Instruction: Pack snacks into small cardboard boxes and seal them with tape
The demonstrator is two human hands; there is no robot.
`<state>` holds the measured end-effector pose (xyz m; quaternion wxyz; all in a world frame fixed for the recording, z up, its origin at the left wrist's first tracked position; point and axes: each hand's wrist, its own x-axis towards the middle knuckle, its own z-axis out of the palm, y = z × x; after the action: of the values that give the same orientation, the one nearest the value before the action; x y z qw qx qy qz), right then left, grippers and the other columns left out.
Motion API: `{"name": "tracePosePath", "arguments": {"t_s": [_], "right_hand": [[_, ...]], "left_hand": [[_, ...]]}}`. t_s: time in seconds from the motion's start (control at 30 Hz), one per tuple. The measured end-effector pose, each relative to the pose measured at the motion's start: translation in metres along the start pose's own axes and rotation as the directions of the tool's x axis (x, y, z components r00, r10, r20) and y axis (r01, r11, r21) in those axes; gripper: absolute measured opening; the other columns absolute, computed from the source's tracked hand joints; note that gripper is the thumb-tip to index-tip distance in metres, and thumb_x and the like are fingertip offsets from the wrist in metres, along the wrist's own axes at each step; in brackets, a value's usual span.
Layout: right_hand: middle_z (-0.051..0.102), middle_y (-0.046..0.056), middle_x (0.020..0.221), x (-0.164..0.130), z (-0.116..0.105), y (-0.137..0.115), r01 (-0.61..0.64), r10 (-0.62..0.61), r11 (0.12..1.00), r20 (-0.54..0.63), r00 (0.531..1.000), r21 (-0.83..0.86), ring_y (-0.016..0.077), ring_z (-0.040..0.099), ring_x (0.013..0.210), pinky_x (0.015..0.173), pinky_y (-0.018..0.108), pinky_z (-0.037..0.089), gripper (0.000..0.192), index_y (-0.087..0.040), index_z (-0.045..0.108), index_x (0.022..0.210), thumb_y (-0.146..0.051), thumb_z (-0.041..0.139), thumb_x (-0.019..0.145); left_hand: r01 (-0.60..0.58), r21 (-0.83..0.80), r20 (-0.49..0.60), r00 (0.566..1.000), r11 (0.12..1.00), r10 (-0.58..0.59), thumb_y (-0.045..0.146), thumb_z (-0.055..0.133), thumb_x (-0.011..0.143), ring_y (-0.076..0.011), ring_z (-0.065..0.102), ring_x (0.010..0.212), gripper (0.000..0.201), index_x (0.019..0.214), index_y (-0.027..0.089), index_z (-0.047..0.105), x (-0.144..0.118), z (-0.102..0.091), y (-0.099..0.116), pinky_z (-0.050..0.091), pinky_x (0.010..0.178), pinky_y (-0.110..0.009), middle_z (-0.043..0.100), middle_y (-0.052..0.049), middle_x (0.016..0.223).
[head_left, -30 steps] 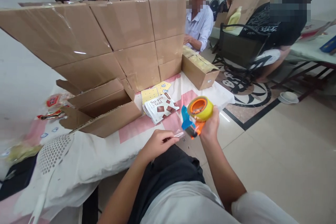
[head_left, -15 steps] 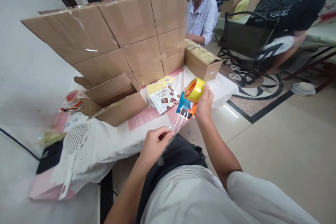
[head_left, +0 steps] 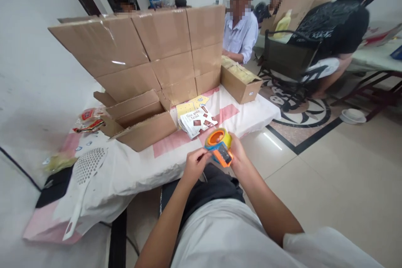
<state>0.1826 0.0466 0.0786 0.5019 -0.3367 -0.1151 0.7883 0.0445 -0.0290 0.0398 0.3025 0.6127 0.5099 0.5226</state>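
Dispenser (head_left: 220, 148): head view, above the lap (head_left: 216, 188), off the counter's (head_left: 138, 173) near edge.
Right hand (head_left: 238, 153): curled firmly round the dispenser's yellow side.
Left hand (head_left: 195, 164): fingers bent, thumb drawn close, beside the blue part; cannot tell whether it pinches anything.
Open box (head_left: 147, 132): on the counter, left of the packets (head_left: 198, 123).

"Su-per Meal" is read in dark lettering on the white packet (head_left: 201, 128), centre of frame. Pale print is seen on the black shirt (head_left: 339, 21), upper right; too blurred to be read.
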Motion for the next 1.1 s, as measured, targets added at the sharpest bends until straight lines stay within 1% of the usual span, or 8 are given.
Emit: {"name": "tracePosePath", "arguments": {"t_s": [0.07,0.23,0.37,0.47,0.57,0.7,0.83,1.1], "right_hand": [[0.065,0.001,0.057,-0.004,-0.011,-0.005,-0.032,0.035,0.999,-0.073,0.997,0.031,0.0172,0.062,0.050,0.054,0.028,0.055,0.023,-0.021,0.055,0.071,-0.023,0.043,0.090],[0.062,0.001,0.055,-0.017,-0.030,-0.019,-0.022,0.021,0.999,0.041,0.999,0.030,0.0169,0.060,0.050,0.055,0.028,0.055,0.022,-0.021,0.056,0.067,-0.029,0.049,0.087],[0.062,0.002,0.057,-0.025,-0.034,-0.026,0.079,-0.080,0.997,0.071,0.994,0.015,0.0175,0.060,0.052,0.056,0.030,0.055,0.026,-0.021,0.057,0.068,-0.039,0.053,0.086],[0.068,0.001,0.069,-0.026,-0.037,-0.035,0.327,-0.327,0.945,-0.016,0.945,-0.036,0.0194,0.066,0.063,0.062,0.032,0.057,0.027,-0.020,0.062,0.080,-0.047,0.062,0.081],[0.069,-0.002,0.078,-0.025,-0.040,-0.052,0.611,-0.623,0.782,-0.145,0.769,-0.122,0.0170,0.067,0.071,0.066,0.028,0.055,0.032,-0.019,0.063,0.089,-0.049,0.068,0.078],[0.065,-0.003,0.080,-0.027,-0.037,-0.076,0.755,-0.785,0.620,-0.167,0.597,-0.214,0.0145,0.064,0.073,0.067,0.026,0.053,0.032,-0.019,0.062,0.091,-0.049,0.066,0.081],[0.062,-0.002,0.083,-0.029,-0.025,-0.082,0.770,-0.832,0.552,-0.153,0.533,-0.320,0.0148,0.062,0.074,0.066,0.026,0.052,0.033,-0.019,0.060,0.095,-0.051,0.061,0.085],[0.052,-0.005,0.068,-0.025,0.001,-0.077,0.816,-0.864,0.377,0.151,0.480,-0.439,0.0115,0.051,0.058,0.055,0.023,0.046,0.037,-0.022,0.055,0.083,-0.058,0.054,0.091]], "left_hand": [[0.006,-0.046,0.104,0.995,0.999,-0.001,0.036,0.057,0.093,-0.0104,0.042,0.059,0.033,0.066,0.016,0.057,0.002,0.005,-0.002,0.033,0.059,-0.022,0.048,0.003,0.060],[-0.038,-0.072,0.360,0.931,0.997,0.061,0.037,0.056,0.094,-0.0117,0.047,0.064,0.032,0.071,0.015,0.061,0.013,0.011,0.000,0.035,0.062,-0.022,0.054,0.002,0.065],[-0.119,0.015,0.424,0.900,0.993,0.101,0.034,0.054,0.095,-0.0125,0.050,0.066,0.032,0.070,0.016,0.061,0.021,0.016,0.005,0.036,0.064,-0.023,0.056,0.001,0.066],[-0.140,0.143,0.383,0.921,0.980,0.076,0.030,0.053,0.094,-0.0130,0.052,0.066,0.029,0.070,0.017,0.063,0.017,0.020,0.009,0.036,0.065,-0.023,0.059,0.001,0.066],[-0.060,0.196,0.306,0.952,0.979,-0.003,0.035,0.053,0.096,-0.0137,0.055,0.067,0.030,0.077,0.018,0.069,0.004,0.023,0.016,0.038,0.065,-0.024,0.065,0.000,0.070],[0.018,0.201,0.215,0.975,0.979,-0.062,0.038,0.056,0.095,-0.0130,0.055,0.065,0.028,0.080,0.019,0.072,-0.016,0.024,0.031,0.038,0.064,-0.023,0.066,0.001,0.070],[0.030,0.266,0.163,0.984,0.964,-0.076,0.036,0.056,0.095,-0.0128,0.057,0.066,0.026,0.082,0.021,0.072,-0.028,0.017,0.059,0.039,0.067,-0.023,0.070,0.002,0.074],[0.093,0.412,0.032,0.993,0.906,-0.117,0.036,0.055,0.095,-0.0129,0.054,0.058,0.027,0.077,0.022,0.069,-0.044,0.004,0.112,0.033,0.059,-0.025,0.066,0.002,0.066]]}}
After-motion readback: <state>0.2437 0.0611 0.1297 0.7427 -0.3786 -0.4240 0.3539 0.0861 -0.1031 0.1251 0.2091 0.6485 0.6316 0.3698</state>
